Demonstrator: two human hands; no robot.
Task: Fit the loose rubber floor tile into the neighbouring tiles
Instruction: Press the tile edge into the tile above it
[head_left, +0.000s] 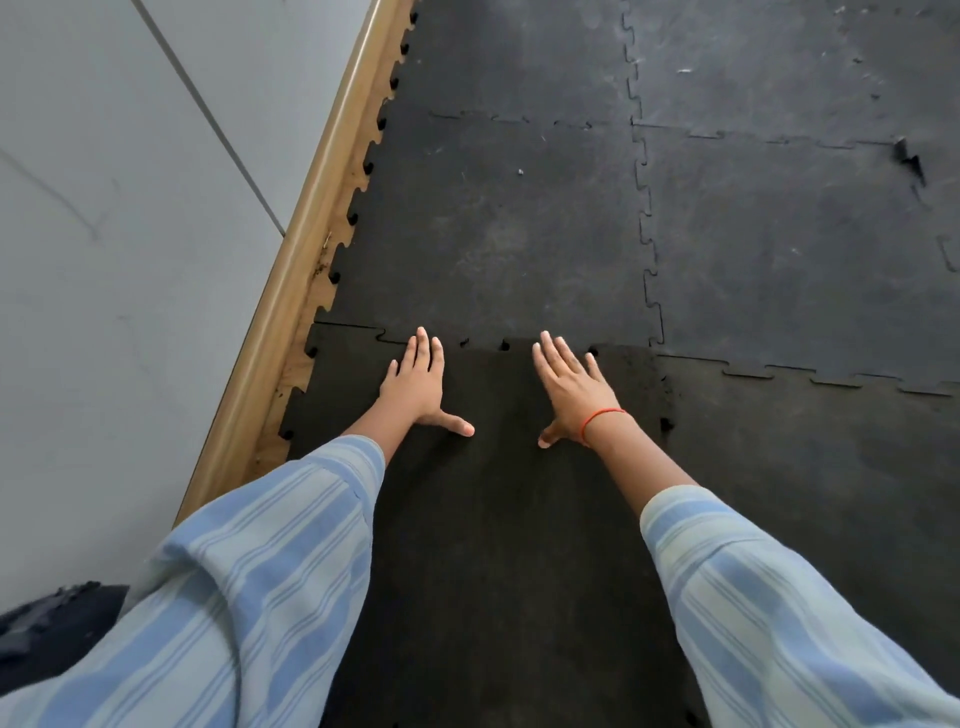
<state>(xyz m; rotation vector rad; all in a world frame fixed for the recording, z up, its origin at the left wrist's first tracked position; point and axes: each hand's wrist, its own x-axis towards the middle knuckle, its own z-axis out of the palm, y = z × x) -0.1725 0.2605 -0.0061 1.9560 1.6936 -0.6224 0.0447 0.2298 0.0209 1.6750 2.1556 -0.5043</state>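
The loose tile (509, 519) lies flat just beside the wooden skirting (311, 249), its toothed far edge meeting the tile ahead (498, 234). Left hand (415, 384) and right hand (571, 389) press on it, palms down, fingers spread, gripping nothing. It looks heavy, dense and grippy; best pushed down along the seam.

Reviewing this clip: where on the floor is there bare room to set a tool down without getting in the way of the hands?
Free: the far tile ahead of the fingers, and the tiles to its right. Also the loose tile between the sleeves. Crowded: the seam under the left hand and right hand, and the narrow strip by the wooden skirting.
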